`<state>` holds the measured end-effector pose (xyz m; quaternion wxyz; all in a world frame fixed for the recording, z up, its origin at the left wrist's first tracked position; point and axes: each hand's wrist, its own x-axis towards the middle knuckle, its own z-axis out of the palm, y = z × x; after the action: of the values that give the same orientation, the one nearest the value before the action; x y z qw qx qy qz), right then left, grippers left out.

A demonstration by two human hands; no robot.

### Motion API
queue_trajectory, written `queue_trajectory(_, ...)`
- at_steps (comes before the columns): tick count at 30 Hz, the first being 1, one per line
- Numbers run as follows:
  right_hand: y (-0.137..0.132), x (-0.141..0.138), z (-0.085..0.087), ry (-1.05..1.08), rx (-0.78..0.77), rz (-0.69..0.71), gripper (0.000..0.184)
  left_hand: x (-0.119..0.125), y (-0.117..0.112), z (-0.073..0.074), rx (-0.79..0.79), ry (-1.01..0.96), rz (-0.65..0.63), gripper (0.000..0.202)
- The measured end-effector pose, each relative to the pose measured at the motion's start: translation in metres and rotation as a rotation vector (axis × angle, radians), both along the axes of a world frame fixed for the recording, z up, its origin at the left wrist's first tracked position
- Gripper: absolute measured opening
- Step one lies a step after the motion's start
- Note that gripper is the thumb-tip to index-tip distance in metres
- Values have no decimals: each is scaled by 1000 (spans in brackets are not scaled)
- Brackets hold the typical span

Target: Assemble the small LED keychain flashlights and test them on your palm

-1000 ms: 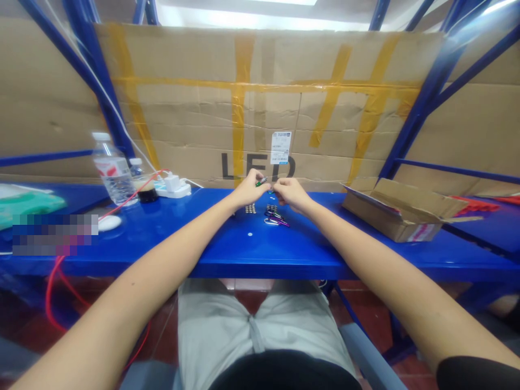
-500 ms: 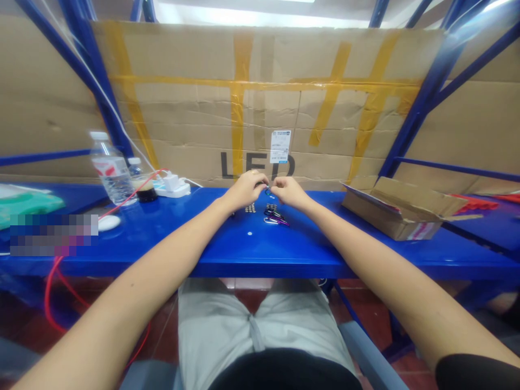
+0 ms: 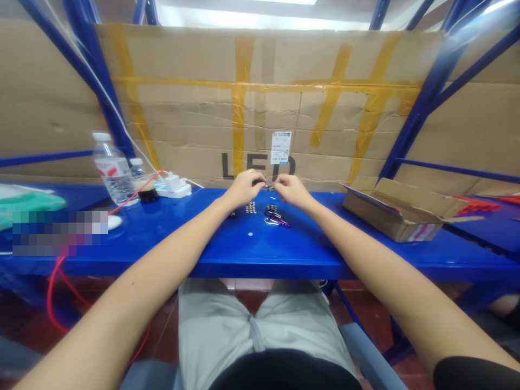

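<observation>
Both my arms reach out over the blue table (image 3: 260, 254). My left hand (image 3: 244, 188) and my right hand (image 3: 289, 190) meet fingertip to fingertip above it, both pinched on one small green part (image 3: 268, 187) held between them. Just below the hands lie a row of small metal pieces (image 3: 251, 207) and a little heap of purple and silver clips (image 3: 276, 216). A tiny white dot-like piece (image 3: 249, 234) lies nearer to me.
An opened cardboard box (image 3: 396, 211) sits at the right. At the left stand a water bottle (image 3: 114, 170), a dark-capped jar (image 3: 145, 189), a white power strip (image 3: 174, 187) with a red cable (image 3: 54, 281), and a green cloth (image 3: 28, 205). Taped cardboard (image 3: 260, 103) walls the back.
The green part was sticking up from my left fingers; now both hands have closed in round it and sit slightly lower. The arms have hardly shifted.
</observation>
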<state>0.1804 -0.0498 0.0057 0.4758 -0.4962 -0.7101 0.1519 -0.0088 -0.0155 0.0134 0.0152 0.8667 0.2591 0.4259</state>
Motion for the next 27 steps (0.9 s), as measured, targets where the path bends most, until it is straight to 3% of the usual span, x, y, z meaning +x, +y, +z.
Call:
queue_trajectory(6,-3,-4,1,389,-199,133,13,2,-1,-1,-281,-182,-19,9)
queue_trajectory(13,-4,-2,4,522,-307,155,6,4,6,0,-701,-453,-183,4)
queue_trajectory(18,-1,2,1,467,-329,157,7,5,5,4,-935,-613,-288,11)
queue_trajectory(21,4,4,-3,286,-281,88,13,5,2,4,-937,-633,-287,8)
queue_trajectory(23,7,6,-6,122,-161,42,21,5,1,4,-915,-615,-276,6)
queue_trajectory(27,8,7,-8,-28,23,96,35,4,1,1,-833,-546,-239,12)
